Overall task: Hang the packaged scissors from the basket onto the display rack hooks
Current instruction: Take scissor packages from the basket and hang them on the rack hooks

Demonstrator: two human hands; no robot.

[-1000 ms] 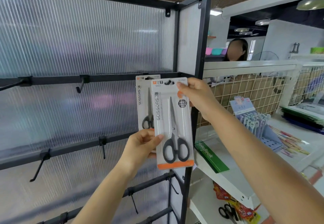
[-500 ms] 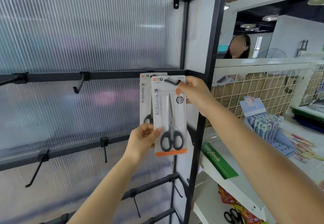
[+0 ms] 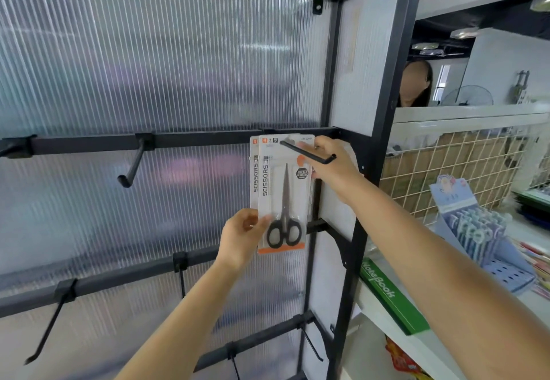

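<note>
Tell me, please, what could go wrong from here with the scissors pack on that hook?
The front scissors pack seems threaded on the hook but sits near its upturned tip, so it might slide off if the right hand lets go early. The left hand pinches only a lower edge, a grip that may let the pack swing. Pushing it back could crumple the second pack behind.

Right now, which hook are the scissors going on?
Look at the top black bar of the rack. Follow it right, almost to the tall post. The hook there pokes through the front scissors pack beside the right hand; the other hooks are bare.
</note>
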